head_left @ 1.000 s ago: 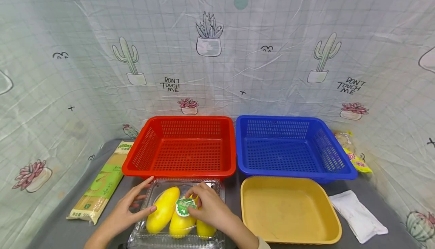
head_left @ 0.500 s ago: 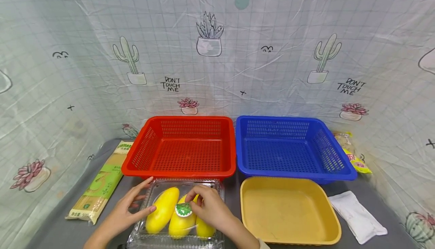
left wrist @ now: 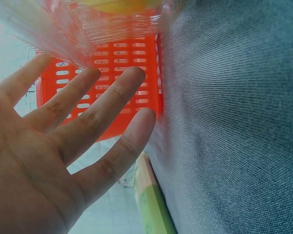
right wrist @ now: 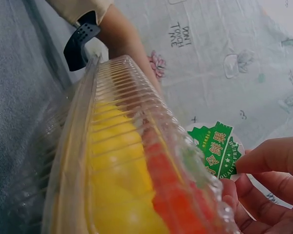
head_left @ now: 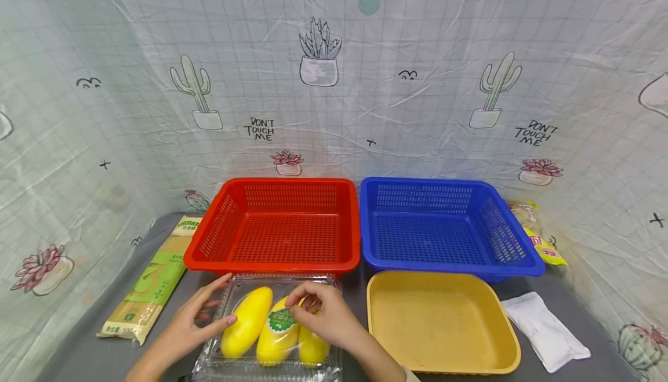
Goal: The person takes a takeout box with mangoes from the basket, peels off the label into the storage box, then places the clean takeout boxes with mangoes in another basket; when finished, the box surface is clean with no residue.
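Note:
A clear plastic clamshell box (head_left: 308, 280) holds yellow mangoes (head_left: 247, 322) in front of the red basket. On its lid is a round green-and-white sticker (head_left: 282, 320). My right hand (head_left: 331, 318) pinches the sticker's right edge between thumb and index finger. The right wrist view shows the sticker (right wrist: 216, 148) standing up from the lid at the fingertips; where it still touches the plastic cannot be told. My left hand (head_left: 190, 318) lies along the box's left side with fingers spread, thumb over the lid. In the left wrist view its fingers (left wrist: 95, 117) are nearly straight.
A red basket (head_left: 282, 266) and a blue basket (head_left: 454, 267) stand at the back. A yellow tray (head_left: 443, 324) sits right of the box, with a white packet (head_left: 545, 330) beyond it. Noodles in a packet (head_left: 153, 280) lie left; a yellow bag (head_left: 545, 246) lies far right.
My right thumb and index finger have drawn closer together on the sticker's edge, and the sticker's bend has changed. The left hand and the box have stayed in place.

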`<state>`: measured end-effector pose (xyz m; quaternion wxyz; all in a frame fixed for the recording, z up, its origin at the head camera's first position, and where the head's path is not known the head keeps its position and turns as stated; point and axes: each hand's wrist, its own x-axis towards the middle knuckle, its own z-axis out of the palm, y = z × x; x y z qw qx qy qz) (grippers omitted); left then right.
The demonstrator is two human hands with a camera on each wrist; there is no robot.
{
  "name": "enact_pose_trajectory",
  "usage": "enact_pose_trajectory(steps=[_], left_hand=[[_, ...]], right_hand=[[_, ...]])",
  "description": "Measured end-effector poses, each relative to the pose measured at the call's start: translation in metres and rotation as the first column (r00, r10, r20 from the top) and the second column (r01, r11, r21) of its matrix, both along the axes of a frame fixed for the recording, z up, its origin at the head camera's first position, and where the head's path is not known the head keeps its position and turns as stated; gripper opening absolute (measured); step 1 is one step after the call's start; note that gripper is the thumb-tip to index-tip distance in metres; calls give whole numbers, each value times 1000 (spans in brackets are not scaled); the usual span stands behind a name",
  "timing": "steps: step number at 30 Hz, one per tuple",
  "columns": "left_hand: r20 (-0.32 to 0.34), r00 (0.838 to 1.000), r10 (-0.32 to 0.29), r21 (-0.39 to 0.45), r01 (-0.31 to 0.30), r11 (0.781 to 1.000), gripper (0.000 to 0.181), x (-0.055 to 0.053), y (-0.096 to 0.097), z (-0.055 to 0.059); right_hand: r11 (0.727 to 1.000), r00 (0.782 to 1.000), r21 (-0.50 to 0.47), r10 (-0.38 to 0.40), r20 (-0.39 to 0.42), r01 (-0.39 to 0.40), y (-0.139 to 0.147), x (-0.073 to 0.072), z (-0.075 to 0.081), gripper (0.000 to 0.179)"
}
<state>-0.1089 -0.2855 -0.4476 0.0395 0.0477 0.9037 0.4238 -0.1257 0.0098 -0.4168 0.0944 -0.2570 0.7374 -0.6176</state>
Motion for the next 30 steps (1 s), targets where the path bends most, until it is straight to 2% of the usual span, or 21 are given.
enact_pose_trajectory(steps=[8,20,30], left_hand=[[-8,1000,-6,-14,6,1000,74,0,0,2],[3,1000,-8,-29,8,1000,75,-2,0,6],[2,1000,-14,-20,14,1000,74,0,0,3]], right_hand=[[999,999,22,-32,-4,32,14,3,8,6],[1000,1000,-12,-27,4,27,53,1,11,14],[997,997,39,-70,23,69,89,3,3,15]])
